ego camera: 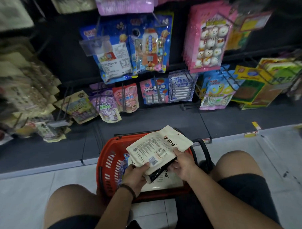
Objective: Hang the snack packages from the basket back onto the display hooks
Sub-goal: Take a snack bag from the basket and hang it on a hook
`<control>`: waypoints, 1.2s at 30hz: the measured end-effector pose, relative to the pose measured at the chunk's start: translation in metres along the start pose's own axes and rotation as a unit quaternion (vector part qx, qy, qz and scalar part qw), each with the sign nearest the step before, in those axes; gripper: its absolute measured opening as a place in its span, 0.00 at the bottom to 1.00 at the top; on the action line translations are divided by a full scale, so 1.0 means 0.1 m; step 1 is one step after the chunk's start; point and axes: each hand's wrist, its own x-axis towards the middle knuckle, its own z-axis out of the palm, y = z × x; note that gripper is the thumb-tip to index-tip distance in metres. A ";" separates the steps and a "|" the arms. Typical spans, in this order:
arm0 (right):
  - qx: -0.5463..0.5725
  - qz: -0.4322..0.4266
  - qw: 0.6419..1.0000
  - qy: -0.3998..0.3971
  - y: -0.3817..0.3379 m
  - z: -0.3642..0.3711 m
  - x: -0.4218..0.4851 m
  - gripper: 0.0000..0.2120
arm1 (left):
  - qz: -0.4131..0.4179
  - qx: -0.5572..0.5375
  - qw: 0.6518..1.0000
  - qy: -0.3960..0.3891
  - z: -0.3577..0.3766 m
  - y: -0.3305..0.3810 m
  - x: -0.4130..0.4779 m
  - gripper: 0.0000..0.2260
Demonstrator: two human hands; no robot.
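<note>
Both of our hands are holding a cream package (157,147) over the red basket (109,166), which is sitting on the pale floor between our knees. Our left hand (136,174) is gripping its near left corner, thumb lying on top by the barcode and fingers curling underneath. Our right hand (182,166) is clasping the near right edge, fingers wrapping over it. The package is tilting with its printed back up, its hang hole pointing far and right. A black-edged pack (156,174) is showing just beneath it, and we cannot tell which hand is bearing it. Another cream pack (164,184) is lying in the basket. Beyond, display hooks (123,96) are carrying blue candy bags (149,50) and pink marshmallow bags (207,41).
</note>
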 end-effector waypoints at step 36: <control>-0.362 -0.553 0.734 -0.156 -2.28 2.13 -3.20 0.27 | 0.514 0.361 0.774 0.085 0.48 3.10 -2.64 0.36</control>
